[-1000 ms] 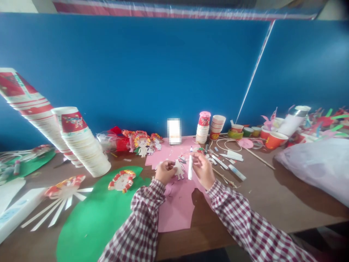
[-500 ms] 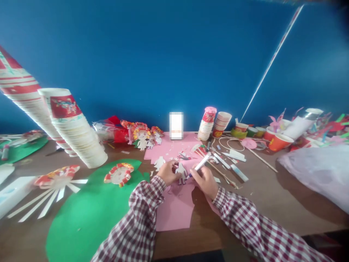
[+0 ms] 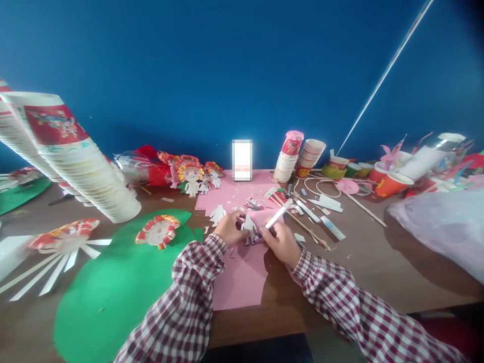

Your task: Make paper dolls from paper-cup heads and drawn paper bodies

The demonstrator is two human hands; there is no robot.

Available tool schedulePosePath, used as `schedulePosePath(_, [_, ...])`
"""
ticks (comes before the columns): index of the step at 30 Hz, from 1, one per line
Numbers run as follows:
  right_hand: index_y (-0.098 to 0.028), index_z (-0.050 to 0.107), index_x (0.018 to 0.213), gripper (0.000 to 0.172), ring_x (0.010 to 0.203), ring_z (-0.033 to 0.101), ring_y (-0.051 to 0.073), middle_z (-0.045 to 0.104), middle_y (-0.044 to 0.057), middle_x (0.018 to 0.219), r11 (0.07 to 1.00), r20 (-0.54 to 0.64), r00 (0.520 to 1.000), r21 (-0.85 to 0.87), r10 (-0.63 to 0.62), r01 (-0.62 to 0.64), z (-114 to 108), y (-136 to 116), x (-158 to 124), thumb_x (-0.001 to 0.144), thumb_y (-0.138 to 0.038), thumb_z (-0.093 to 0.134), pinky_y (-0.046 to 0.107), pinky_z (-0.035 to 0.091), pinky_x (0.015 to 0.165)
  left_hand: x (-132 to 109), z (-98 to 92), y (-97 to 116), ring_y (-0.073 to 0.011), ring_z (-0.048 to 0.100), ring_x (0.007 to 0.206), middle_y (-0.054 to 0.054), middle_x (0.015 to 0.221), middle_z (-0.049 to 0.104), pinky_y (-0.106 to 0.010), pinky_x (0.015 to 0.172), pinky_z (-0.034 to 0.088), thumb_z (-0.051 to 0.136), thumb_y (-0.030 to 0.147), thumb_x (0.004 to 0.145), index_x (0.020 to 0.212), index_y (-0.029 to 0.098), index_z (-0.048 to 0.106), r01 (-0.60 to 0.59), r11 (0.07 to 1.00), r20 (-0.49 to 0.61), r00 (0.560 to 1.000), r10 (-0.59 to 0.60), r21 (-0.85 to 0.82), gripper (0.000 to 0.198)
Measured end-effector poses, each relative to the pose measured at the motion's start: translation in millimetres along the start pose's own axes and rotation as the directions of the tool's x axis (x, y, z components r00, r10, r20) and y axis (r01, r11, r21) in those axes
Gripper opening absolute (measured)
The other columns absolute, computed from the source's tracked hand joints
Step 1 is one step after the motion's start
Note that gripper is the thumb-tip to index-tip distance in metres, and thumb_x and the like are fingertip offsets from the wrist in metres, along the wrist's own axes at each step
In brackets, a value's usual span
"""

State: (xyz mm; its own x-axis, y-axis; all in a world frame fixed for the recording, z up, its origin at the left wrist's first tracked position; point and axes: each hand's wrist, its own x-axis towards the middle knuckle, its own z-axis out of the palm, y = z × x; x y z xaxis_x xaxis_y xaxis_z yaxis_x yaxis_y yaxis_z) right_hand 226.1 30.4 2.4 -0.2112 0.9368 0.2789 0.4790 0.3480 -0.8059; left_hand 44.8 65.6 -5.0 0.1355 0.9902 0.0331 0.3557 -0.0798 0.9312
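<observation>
My left hand (image 3: 231,229) pinches the left side of a small white paper figure cutout (image 3: 248,229) between thumb and fingers. In my right hand (image 3: 282,243) is a white marker (image 3: 278,216), its dark tip close to the figure's right edge; whether it touches I cannot tell. Dark marks show along the figure's legs. Beneath both hands lies pink paper (image 3: 242,287). Another white paper cutout (image 3: 218,215) rests just beyond my left hand.
Tall stacks of paper cups (image 3: 75,156) lean at the left, beside a large green paper shape (image 3: 102,297). Finished-looking paper figures (image 3: 191,176) stand at the back. Shorter cup stacks (image 3: 289,156), paper strips (image 3: 333,228) and a pale plastic bag (image 3: 442,227) lie rightward.
The view has shifted, so the scene sits slightly higher in the picture. Both hands keep their hold on the paper figure and the marker, with only slight movement.
</observation>
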Motion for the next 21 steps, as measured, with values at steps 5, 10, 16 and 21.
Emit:
schedulePosePath(5, [-0.017,0.056,0.076,0.025,0.057,0.056,0.015,0.06,0.002,0.063,1.0,-0.01,1.0,-0.008,-0.001,0.001,-0.5,-2.3,0.2,0.087,-0.038,0.047,0.025,0.044,0.055,0.1,-0.1,0.1,-0.0107,0.05,0.054,0.003,0.064,0.056,-0.023,0.054,0.041,0.071,0.016,0.051,0.091,0.014,0.064,-0.004,1.0,0.009,1.0,0.004,-0.006,0.04])
schedulePosePath(10, [-0.017,0.055,0.074,0.026,0.052,0.053,0.014,0.056,0.0,0.055,1.0,0.006,1.0,-0.004,0.004,-0.004,-1.6,-6.0,0.0,0.087,-0.039,0.048,0.024,0.041,0.05,-0.6,-0.2,2.3,-0.0098,0.048,0.049,0.006,0.055,0.052,-0.021,0.049,0.038,0.069,0.016,0.053,0.091,0.014,0.063,-0.011,1.0,0.052,0.999,0.012,-0.02,0.038])
schedulePosePath(16, [-0.018,0.054,0.072,0.027,0.049,0.05,0.013,0.054,-0.001,0.054,1.0,0.021,1.0,-0.004,-0.006,0.006,-2.2,-7.7,-0.3,0.087,-0.039,0.048,0.023,0.039,0.048,-0.2,-0.4,1.6,-0.009,0.047,0.047,0.006,0.054,0.052,-0.02,0.047,0.037,0.069,0.014,0.053,0.09,0.014,0.062,-0.016,0.999,0.063,0.998,0.019,-0.049,0.037])
schedulePosePath(21, [-0.018,0.054,0.071,0.027,0.05,0.051,0.013,0.054,-0.001,0.054,1.0,0.027,1.0,-0.001,-0.006,0.006,-2.1,-7.8,0.3,0.087,-0.038,0.049,0.023,0.039,0.049,0.6,0.5,-1.0,-0.0109,0.052,0.05,0.005,0.056,0.055,-0.021,0.049,0.04,0.069,0.014,0.054,0.091,0.014,0.062,-0.007,0.998,0.073,0.997,0.012,-0.068,0.038])
